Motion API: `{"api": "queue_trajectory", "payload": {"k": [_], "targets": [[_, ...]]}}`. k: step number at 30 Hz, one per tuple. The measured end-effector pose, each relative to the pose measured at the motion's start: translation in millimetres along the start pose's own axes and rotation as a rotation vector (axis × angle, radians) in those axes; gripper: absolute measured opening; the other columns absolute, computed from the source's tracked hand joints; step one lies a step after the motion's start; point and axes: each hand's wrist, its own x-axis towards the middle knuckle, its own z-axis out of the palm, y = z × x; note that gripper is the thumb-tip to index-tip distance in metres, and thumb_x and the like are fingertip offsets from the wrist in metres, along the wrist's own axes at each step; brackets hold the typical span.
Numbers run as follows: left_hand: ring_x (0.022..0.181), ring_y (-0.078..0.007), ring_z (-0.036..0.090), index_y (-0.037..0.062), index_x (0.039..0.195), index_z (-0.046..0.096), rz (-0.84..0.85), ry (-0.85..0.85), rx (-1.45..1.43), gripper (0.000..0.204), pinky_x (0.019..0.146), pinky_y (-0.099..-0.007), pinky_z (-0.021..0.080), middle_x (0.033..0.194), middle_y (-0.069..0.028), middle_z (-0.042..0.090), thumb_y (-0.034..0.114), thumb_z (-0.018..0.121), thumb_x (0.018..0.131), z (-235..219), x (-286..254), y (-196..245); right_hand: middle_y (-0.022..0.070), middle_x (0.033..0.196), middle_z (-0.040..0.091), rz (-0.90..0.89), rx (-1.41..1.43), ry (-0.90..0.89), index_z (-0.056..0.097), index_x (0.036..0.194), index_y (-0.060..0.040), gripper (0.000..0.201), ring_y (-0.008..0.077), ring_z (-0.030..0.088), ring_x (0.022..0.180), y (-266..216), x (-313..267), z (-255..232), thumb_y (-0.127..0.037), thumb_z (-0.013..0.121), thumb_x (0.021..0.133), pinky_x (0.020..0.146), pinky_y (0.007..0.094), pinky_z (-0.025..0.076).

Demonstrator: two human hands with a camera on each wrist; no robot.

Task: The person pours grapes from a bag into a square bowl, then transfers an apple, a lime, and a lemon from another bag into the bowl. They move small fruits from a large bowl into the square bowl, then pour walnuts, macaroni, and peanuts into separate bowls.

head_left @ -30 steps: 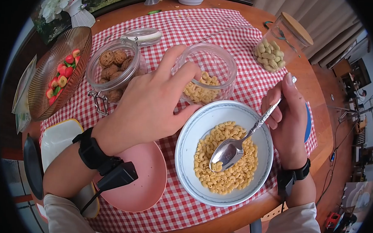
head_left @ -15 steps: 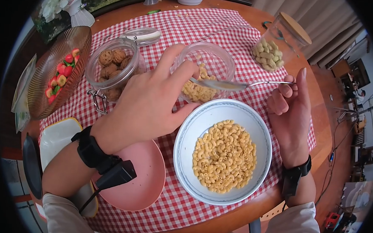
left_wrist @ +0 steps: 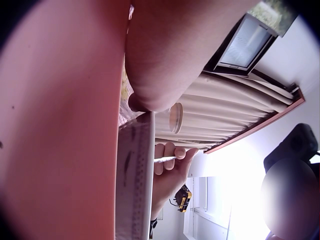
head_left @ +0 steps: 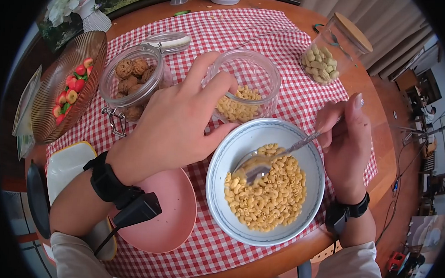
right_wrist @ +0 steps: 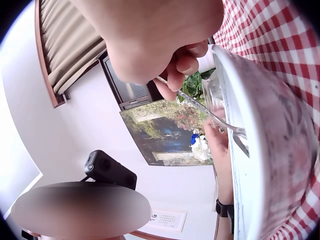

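Observation:
My right hand (head_left: 349, 144) grips the patterned handle of a metal spoon (head_left: 304, 141). The spoon's head dips into elbow macaroni (head_left: 269, 200) at the far left part of a white bowl (head_left: 217, 198) with a blue-patterned rim. My left hand (head_left: 176, 117) holds a clear glass jar (head_left: 271, 94) by its left side, one finger bent at the rim. Its thumb lies close by the bowl's edge. More macaroni (head_left: 239, 107) covers the jar's bottom. In the right wrist view, the spoon (right_wrist: 200, 107) slants down over the bowl's rim (right_wrist: 235, 85).
Left of the glass jar stands a clip-top jar of walnuts (head_left: 130, 80), lid open. A pink plate (head_left: 172, 211) and a white dish (head_left: 67, 164) lie near my left forearm. Farther off are a ribbed bowl of red fruit (head_left: 94, 54) and a wooden-lidded jar of peanuts (head_left: 320, 64).
The spoon went from the macaroni in the bowl to over the glass jar, then back into the macaroni at the bowl's far left. My left hand stays at the jar.

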Motion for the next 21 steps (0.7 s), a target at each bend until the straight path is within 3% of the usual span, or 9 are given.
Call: {"api": "queue_trajectory", "payload": {"k": [5,7,11,14,16,21], "targets": [[0.105,-0.0420,0.068,0.0124,0.123,0.056,0.030,0.020,0.003,0.048,0.087,-0.0474,0.055,0.158,-0.0214,0.039,0.025,0.083,0.085,0.7,-0.3,-1.4,0.0012,0.055,0.051,0.084,-0.024,-0.043,0.067,0.076,-0.0023,0.068,0.0069,0.042,0.047,-2.7,1.0,1.0,-0.054,0.041,0.111,0.048,0.0218,0.032],[0.105,-0.0419,0.068,0.0121,0.123,0.056,0.015,0.009,0.001,0.049,0.087,-0.0474,0.055,0.158,-0.0213,0.039,0.026,0.083,0.085,0.3,-0.2,-0.5,0.0002,0.054,0.048,0.126,0.032,0.073,0.064,0.072,-0.0048,0.065,0.0068,0.041,0.048,2.3,6.1,-2.0,-0.054,0.044,0.110,0.048,0.0221,0.030],[0.105,-0.0418,0.068,0.0120,0.123,0.056,0.011,-0.004,-0.008,0.049,0.087,-0.0475,0.054,0.158,-0.0211,0.040,0.025,0.082,0.085,-0.4,0.4,-0.8,-0.0014,0.053,0.044,0.177,0.201,0.075,0.060,0.069,-0.0073,0.062,0.0067,0.039,0.049,5.6,11.7,-7.3,-0.052,0.045,0.110,0.048,0.0226,0.028],[0.105,-0.0417,0.068,0.0119,0.123,0.056,0.022,0.006,0.003,0.048,0.087,-0.0473,0.054,0.157,-0.0209,0.040,0.026,0.082,0.085,0.3,0.1,-1.3,-0.0026,0.052,0.042,0.151,0.190,0.151,0.058,0.068,-0.0081,0.060,0.0069,0.036,0.049,5.4,11.6,-6.7,-0.050,0.047,0.110,0.048,0.0237,0.027],[0.105,-0.0418,0.068,0.0119,0.123,0.056,0.018,0.005,0.013,0.048,0.087,-0.0471,0.054,0.157,-0.0209,0.040,0.026,0.082,0.086,-0.4,-0.1,-0.3,-0.0023,0.053,0.043,0.014,0.208,0.162,0.058,0.069,-0.0077,0.059,0.0070,0.035,0.049,7.5,10.8,-7.9,-0.048,0.049,0.110,0.047,0.0245,0.026],[0.105,-0.0415,0.069,0.0123,0.124,0.056,0.021,0.006,0.010,0.048,0.086,-0.0468,0.055,0.158,-0.0207,0.040,0.025,0.082,0.086,-0.1,0.6,-0.6,-0.0021,0.054,0.042,-0.016,0.230,0.154,0.058,0.068,-0.0078,0.057,0.0069,0.033,0.049,8.9,10.5,-9.7,-0.045,0.049,0.111,0.047,0.0248,0.025]]}}
